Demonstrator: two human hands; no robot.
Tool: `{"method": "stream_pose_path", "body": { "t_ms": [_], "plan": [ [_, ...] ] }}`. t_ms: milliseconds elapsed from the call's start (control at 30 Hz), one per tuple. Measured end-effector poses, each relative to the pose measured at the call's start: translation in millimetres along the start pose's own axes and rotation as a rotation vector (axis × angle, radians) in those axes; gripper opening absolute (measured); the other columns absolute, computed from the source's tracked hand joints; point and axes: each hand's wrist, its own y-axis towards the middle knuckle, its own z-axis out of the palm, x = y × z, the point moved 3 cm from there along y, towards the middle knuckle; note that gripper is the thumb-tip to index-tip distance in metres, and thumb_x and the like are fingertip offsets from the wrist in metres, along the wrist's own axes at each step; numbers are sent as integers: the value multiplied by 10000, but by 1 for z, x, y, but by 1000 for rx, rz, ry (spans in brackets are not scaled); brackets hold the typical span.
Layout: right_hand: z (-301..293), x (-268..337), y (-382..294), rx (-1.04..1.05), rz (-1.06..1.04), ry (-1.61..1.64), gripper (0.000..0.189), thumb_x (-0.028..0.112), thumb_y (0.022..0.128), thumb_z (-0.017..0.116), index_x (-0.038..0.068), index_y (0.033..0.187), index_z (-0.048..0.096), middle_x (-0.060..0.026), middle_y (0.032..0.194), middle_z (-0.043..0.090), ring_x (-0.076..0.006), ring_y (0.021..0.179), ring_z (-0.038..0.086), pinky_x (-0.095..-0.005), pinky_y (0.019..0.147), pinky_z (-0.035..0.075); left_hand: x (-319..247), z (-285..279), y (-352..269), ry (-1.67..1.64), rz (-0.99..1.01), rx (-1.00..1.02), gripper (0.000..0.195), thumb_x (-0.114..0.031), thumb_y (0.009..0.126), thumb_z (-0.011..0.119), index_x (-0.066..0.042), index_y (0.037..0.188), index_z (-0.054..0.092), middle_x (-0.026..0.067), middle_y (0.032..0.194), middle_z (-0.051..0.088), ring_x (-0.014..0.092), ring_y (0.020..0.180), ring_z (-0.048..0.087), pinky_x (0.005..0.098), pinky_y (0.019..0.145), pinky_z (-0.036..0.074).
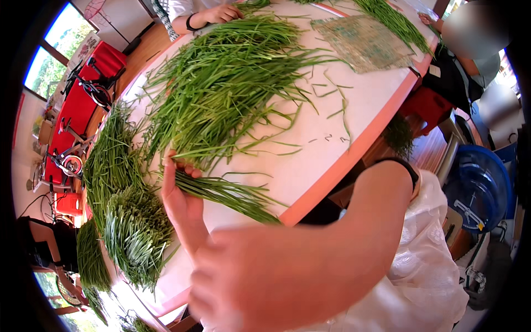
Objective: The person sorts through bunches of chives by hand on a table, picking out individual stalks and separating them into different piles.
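Observation:
My left hand [182, 195] holds a small bunch of long green stalks [228, 193], which look like garlic chives. The stalks point toward the pink-edged near side of the white table [315, 166]. At its fingertips, a loose stalk meets the large heap of the same greens [224, 87]. My right hand [249, 278] is blurred and very close to the camera, crossing in front of my left forearm. Its fingers look curled, but whatever lies inside them is hidden. Two denser piles lie left of my left hand: a long one [114, 162] and a bundle with its ends lined up [135, 232].
A worn woven sheet [367, 41] lies on the far part of the table, beside another row of greens [394, 25]. Another person's hand [224, 14] rests at the heap's far end. More people sit right and left. A blue basin [477, 186] stands at right.

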Motion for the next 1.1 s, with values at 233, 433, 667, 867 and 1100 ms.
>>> {"method": "stream_pose_path", "body": {
  "t_ms": [233,433,667,867,1100],
  "plan": [
    [18,46,10,-232,-65,-42,126,133,627,541,33,690,499,-13,608,454,-128,588,489,-239,510,383,-1,-5,15,-162,-49,255,193,-176,903,453,-60,1045,514,112,1049,561,278,1042,512,454,948,385],
    [3,35,2,-193,-43,-63,129,132,634,544,32,709,513,-5,608,457,-122,573,490,-234,492,380,-9,-2,11,-278,-26,281,192,-200,922,418,-69,1048,478,43,825,483,178,751,503,360,761,461],
    [59,-131,-76,-56,662,-48,178,185,739,613,58,864,593,-93,856,576,-280,830,520,-370,734,429,-9,7,4,-371,-159,217,210,-244,920,439,-99,1063,492,-7,701,425,85,570,393,219,487,355],
    [99,-164,-82,27,644,-113,168,173,723,632,60,842,598,-96,824,552,-267,897,481,-359,793,396,-3,4,1,-243,-167,133,246,-252,891,495,-93,1078,494,-22,685,395,76,547,363,215,467,331],
    [63,-174,-113,-80,1069,220,138,115,718,600,16,814,607,-138,737,592,-311,755,520,-389,720,422,3,6,0,-154,-207,16,240,-218,865,534,-74,1053,500,-17,681,392,78,540,367,223,464,335]
  ]
}}
